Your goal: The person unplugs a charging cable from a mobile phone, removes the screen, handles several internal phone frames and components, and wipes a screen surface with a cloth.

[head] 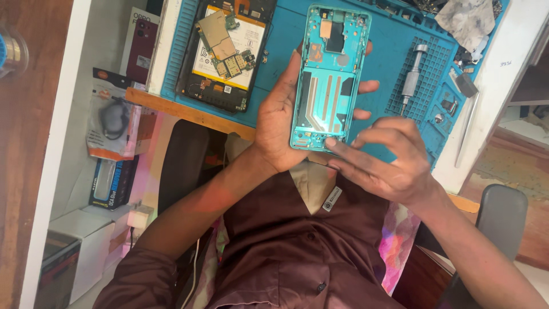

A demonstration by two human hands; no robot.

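Observation:
My left hand (278, 123) holds a teal phone frame (330, 77) upright, inner side toward me, with the thumb on its left edge and the fingers wrapped behind. Bare metal, copper strips and dark pads show inside the frame. My right hand (384, 161) comes in from the lower right. Its fingertips pinch the frame's bottom edge, and the thumb is hidden. Both hands hover over the front of a blue work mat (389, 46).
An opened phone body (226, 51) with battery and circuit board lies on the mat's left. A metal screwdriver (413, 71) and small parts sit in the mat's right trays, with a crumpled cloth (466, 20) behind. Boxes and a packaged cable (111, 123) fill the left shelf.

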